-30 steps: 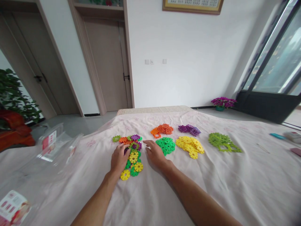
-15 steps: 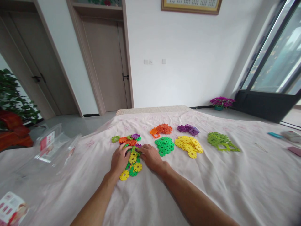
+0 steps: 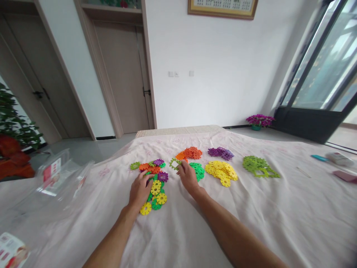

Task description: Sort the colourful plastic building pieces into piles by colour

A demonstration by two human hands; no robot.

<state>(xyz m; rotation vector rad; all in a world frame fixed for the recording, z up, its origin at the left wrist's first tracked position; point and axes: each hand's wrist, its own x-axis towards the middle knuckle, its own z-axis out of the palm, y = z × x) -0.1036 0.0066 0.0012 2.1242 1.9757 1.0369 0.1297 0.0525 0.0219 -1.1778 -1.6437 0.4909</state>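
Pinched in the fingers of my right hand [image 3: 189, 178] is a light green square frame piece [image 3: 174, 163] with notched edges, lifted above the cloth. My left hand [image 3: 140, 189] lies at the left side of a mixed heap of plastic linking pieces, its fingers a little apart and touching the heap; nothing shows gripped in them. In this heap are yellow discs [image 3: 161, 198], green discs [image 3: 156, 204], a purple square piece [image 3: 163, 176] and orange pieces [image 3: 150, 168]. Just behind my right hand lies a pile of green discs [image 3: 199, 170], partly covered by it.
Sorted piles of orange [image 3: 192, 152], purple [image 3: 220, 152], yellow [image 3: 221, 172] and light green pieces [image 3: 258, 166] lie on the pale bedspread [image 3: 178, 230]. Clear plastic bags [image 3: 64, 182] are at the left. A blue item [image 3: 319, 158] and a pink item [image 3: 346, 176] lie far right.
My right hand has moved from the mixed heap to the right, taking the light green square piece with it. The purple square is now uncovered. My left hand stays at the heap.
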